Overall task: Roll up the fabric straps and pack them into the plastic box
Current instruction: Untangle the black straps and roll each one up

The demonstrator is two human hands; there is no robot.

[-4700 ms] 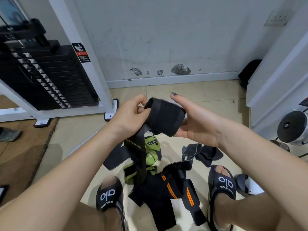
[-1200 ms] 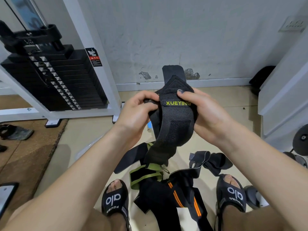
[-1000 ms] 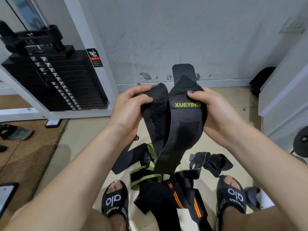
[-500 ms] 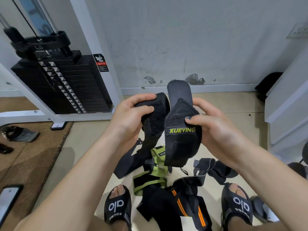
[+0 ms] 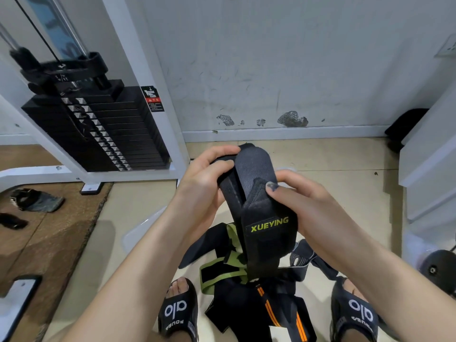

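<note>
I hold a black fabric strap (image 5: 261,213) with a yellow XUEYING label, folded over in front of me. My left hand (image 5: 204,186) pinches its upper left fold. My right hand (image 5: 301,206) grips its right side, thumb pressed on the flap. The strap's tail hangs down toward the floor. Below lies a pile of loose straps: a green and black one (image 5: 222,270) and a black one with orange stripes (image 5: 278,312). A clear plastic box edge (image 5: 140,233) shows under my left forearm, mostly hidden.
A white weight machine with a black plate stack (image 5: 103,129) stands at the left. A white cabinet (image 5: 431,169) is at the right. My feet in black sandals (image 5: 179,312) flank the pile. A brown mat (image 5: 49,230) lies left, with a phone (image 5: 14,299) on it.
Both hands have brought the two halves of the strap together and lowered them; the labelled flap now lies over the fold, pressed by my right thumb.
</note>
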